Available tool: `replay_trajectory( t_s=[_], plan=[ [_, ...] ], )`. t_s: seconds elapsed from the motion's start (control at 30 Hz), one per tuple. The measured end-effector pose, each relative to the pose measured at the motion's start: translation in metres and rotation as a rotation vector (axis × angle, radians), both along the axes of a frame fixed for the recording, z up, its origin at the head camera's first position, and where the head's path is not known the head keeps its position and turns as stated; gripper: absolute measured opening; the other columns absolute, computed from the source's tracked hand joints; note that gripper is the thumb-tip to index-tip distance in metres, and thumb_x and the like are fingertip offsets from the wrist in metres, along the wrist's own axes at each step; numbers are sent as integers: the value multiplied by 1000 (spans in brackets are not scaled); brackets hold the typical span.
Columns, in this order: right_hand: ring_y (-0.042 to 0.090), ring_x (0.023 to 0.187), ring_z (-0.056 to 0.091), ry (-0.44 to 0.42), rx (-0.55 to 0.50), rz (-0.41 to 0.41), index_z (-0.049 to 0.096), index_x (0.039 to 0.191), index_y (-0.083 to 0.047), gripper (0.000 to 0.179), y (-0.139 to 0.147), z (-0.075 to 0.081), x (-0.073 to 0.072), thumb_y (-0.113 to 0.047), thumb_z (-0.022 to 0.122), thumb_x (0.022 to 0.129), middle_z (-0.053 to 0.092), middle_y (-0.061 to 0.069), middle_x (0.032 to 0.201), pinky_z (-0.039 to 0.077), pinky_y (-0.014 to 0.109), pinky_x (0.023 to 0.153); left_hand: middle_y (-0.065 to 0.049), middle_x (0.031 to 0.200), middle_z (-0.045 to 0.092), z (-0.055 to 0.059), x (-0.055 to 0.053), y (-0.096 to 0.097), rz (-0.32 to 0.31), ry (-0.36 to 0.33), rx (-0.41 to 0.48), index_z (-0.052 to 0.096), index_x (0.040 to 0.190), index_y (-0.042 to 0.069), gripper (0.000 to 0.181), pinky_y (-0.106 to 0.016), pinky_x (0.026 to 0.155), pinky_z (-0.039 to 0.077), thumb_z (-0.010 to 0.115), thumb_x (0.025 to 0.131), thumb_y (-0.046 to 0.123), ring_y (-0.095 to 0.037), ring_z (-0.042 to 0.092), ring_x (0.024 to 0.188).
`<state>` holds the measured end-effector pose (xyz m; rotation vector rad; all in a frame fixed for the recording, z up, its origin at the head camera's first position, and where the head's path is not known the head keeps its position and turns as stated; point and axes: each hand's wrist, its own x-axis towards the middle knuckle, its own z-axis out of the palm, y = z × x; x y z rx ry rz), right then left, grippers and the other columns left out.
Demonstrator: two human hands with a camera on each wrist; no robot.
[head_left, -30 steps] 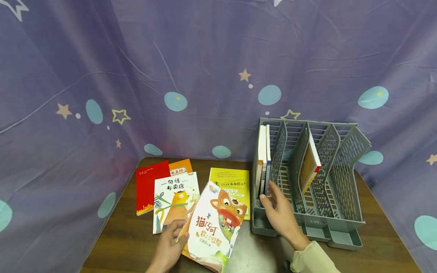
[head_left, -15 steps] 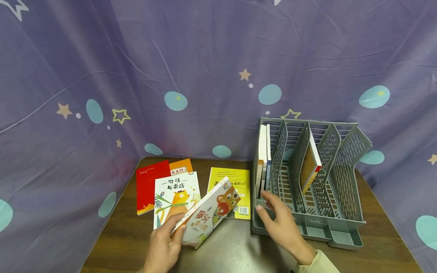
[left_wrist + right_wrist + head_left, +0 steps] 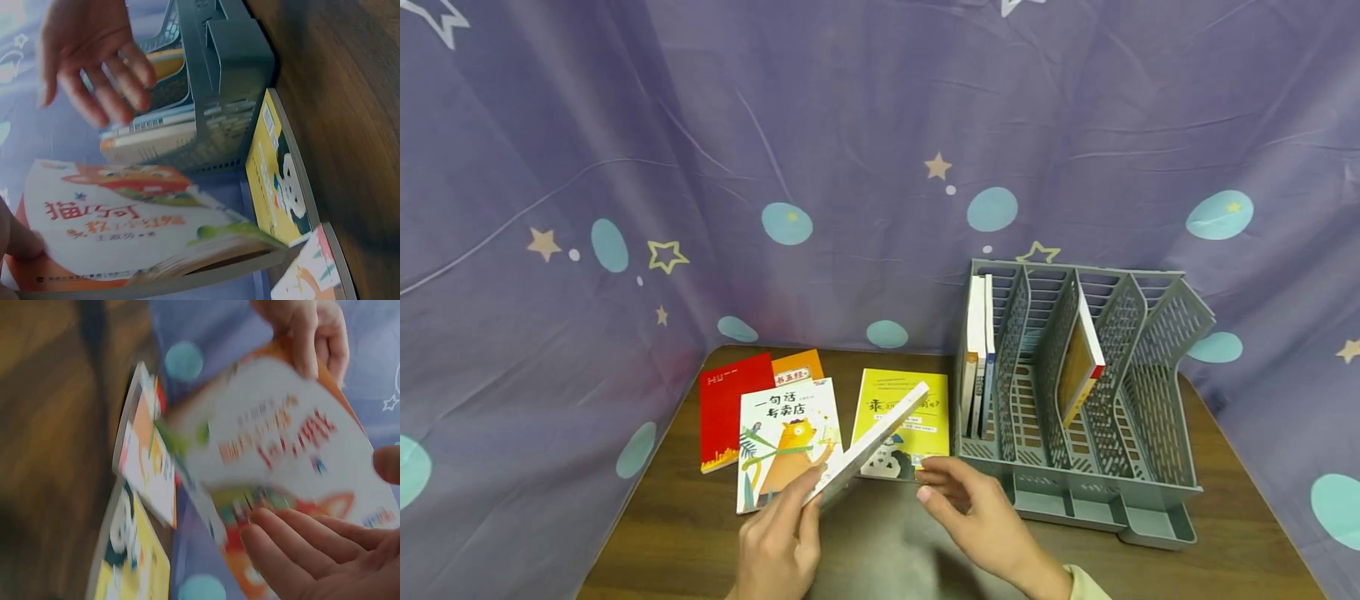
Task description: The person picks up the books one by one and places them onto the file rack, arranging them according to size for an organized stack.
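Observation:
My left hand pinches a white picture book with an orange edge, thumb on the front cover. The head view shows this book nearly edge-on, tilted up to the right above the table. To its right is my right hand, fingers loosely bent and holding nothing. In the right wrist view, the right hand's fingers overlap the cover's fox picture. Below the held book lie a yellow book and a white book with an orange cat.
A grey desk file rack stands at the right. Several upright books fill its leftmost slot, and another book leans in a middle slot. A red book and an orange book lie at the table's back left.
My left hand has turned the held book from cover-up to nearly edge-on. My right hand has moved from the rack's leftmost slot down and left, toward the held book.

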<state>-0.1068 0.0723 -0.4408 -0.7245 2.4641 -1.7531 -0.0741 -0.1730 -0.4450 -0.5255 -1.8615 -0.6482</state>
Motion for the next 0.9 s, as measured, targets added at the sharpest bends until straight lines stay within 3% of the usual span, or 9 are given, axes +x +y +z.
replay_trajectory(
  t_s=[0.2, 0.33, 0.47, 0.57, 0.73, 0.9],
  plan=[
    [21, 108, 62, -170, -279, 228, 37, 138, 8, 46, -22, 6, 3, -12, 52, 99, 53, 29, 129, 54, 34, 82, -17, 86, 71, 10, -3, 26, -70, 136, -8, 69, 89, -8, 23, -28, 61, 56, 55, 96, 10, -26, 69, 68],
    [32, 115, 56, -296, -429, 273, 26, 143, 8, 50, -29, 15, 4, -14, 44, 101, 44, 34, 134, 53, 42, 85, -19, 86, 71, 12, -7, 36, -109, 229, -23, 69, 86, -8, 19, -29, 63, 57, 56, 94, 2, -28, 69, 69],
    [37, 114, 56, -376, -520, 222, 23, 140, 13, 51, -30, 23, 6, -16, 41, 102, 43, 36, 133, 51, 49, 87, -21, 84, 71, 14, -8, 44, -149, 303, -40, 69, 83, -8, 18, -31, 62, 57, 55, 92, -2, -30, 69, 66],
    [31, 110, 59, -415, -575, 175, 26, 136, 17, 51, -31, 27, 7, -18, 41, 103, 44, 38, 129, 51, 48, 87, -23, 83, 70, 13, -9, 48, -181, 330, -72, 69, 83, -9, 19, -33, 64, 57, 53, 92, -3, -32, 68, 66],
    [31, 106, 62, -458, -661, 99, 31, 134, 17, 49, -34, 27, 7, -17, 44, 102, 47, 39, 126, 53, 47, 83, -23, 85, 70, 7, -7, 52, -195, 333, -137, 69, 85, -7, 23, -36, 68, 57, 48, 93, -4, -34, 69, 70],
    [33, 98, 65, -486, -691, -46, 39, 130, 14, 46, -37, 24, 8, -17, 52, 99, 56, 33, 119, 55, 47, 77, -23, 91, 70, -1, -1, 55, -187, 304, -168, 71, 91, -6, 29, -39, 75, 56, 42, 90, -6, -36, 69, 76]
  ],
)
